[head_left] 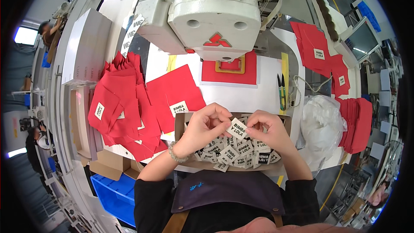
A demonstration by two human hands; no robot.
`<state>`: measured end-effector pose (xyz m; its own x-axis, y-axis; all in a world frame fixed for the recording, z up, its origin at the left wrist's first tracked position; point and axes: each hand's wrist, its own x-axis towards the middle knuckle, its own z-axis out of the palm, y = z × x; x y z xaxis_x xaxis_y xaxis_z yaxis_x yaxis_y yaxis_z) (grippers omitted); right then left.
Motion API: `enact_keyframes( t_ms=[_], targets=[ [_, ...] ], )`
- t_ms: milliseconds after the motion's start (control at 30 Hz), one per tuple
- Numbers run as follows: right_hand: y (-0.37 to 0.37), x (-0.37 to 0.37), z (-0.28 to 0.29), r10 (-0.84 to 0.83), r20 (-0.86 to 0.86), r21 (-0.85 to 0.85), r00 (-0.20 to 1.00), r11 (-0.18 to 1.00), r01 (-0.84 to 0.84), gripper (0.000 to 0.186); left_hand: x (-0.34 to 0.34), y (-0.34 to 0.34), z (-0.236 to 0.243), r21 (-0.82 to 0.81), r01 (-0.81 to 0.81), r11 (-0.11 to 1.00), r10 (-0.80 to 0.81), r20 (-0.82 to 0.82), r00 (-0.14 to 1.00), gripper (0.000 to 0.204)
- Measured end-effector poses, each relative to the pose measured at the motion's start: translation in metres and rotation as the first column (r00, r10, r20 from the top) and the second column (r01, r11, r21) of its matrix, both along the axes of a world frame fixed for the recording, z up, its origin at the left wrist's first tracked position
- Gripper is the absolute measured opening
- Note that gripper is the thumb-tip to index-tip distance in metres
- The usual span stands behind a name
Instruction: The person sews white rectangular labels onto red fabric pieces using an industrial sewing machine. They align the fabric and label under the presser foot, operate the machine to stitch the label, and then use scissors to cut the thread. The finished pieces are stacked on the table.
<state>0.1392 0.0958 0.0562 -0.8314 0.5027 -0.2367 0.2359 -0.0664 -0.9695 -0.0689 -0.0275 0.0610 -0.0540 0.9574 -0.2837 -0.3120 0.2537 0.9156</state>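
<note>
A white fabric label [237,129] with black print is pinched between my two hands. My left hand [206,126] grips its left edge with thumb and fingertips. My right hand [266,127] holds its right edge the same way. Below them a shallow cardboard box [179,123] holds many loose labels like it, lying in a jumbled heap. Beyond the hands stands a white sewing machine [211,26]. Under its head, a yellow frame [219,67] lies on a red fabric piece [207,77].
Red fabric pieces with labels [116,116] are heaped at left, beside a single labelled red piece [177,90]. Green-handled thread snips [282,97] lie right of the machine. A clear plastic bag [321,121] and stacked red pieces [358,123] sit at right. A blue crate [113,198] stands lower left.
</note>
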Motion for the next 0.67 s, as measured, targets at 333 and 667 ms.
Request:
enact_keyframes(
  t_ms=[333,667],
  targets=[
    [0.001,-0.001,-0.003,-0.082,-0.020,-0.301,0.996,0.951,0.072,0.008,-0.004,-0.007,0.002,-0.059,0.131,0.990,-0.130,0.011,0.991,0.043],
    [0.004,-0.009,0.004,-0.125,-0.005,-0.267,0.992,0.956,0.119,0.019,-0.007,-0.011,0.000,-0.046,0.160,0.986,-0.162,-0.021,0.987,0.047]
  ],
)
